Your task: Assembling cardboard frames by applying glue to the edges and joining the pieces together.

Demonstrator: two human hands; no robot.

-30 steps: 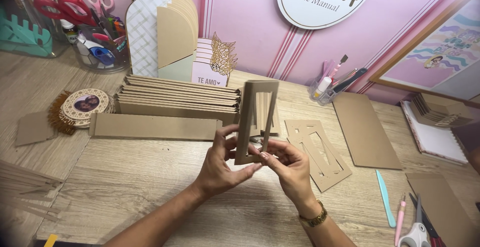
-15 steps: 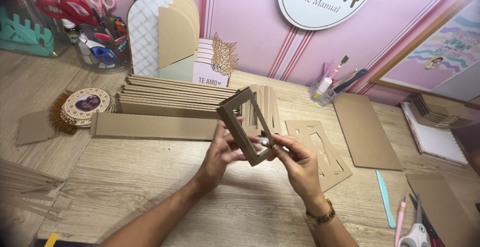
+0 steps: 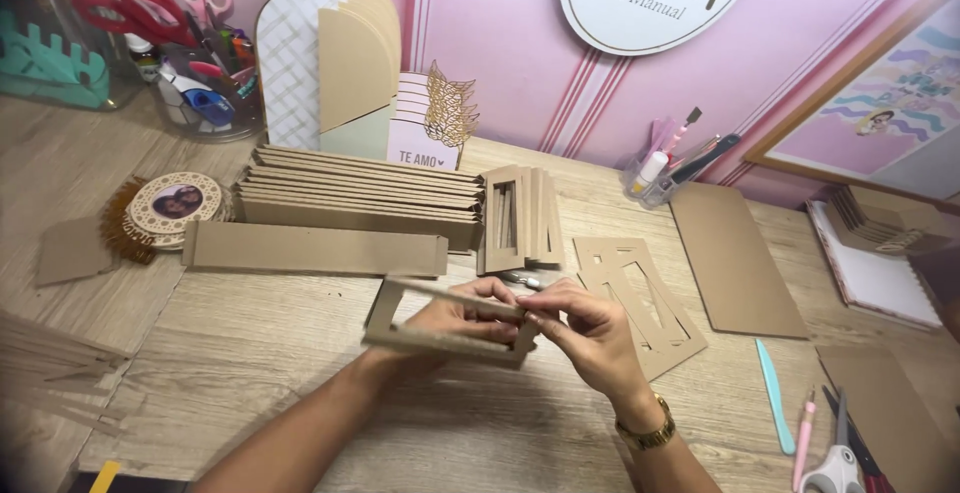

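The cardboard frame (image 3: 450,323) is held flat above the bench (image 3: 250,353), long axis left-right, pinched by left hand (image 3: 455,321) and right hand (image 3: 585,333).

Frame (image 3: 445,323) — matt brown cardboard; table (image 3: 250,353) — pale grained wood; wristwatch (image 3: 645,435) — shiny gold metal.
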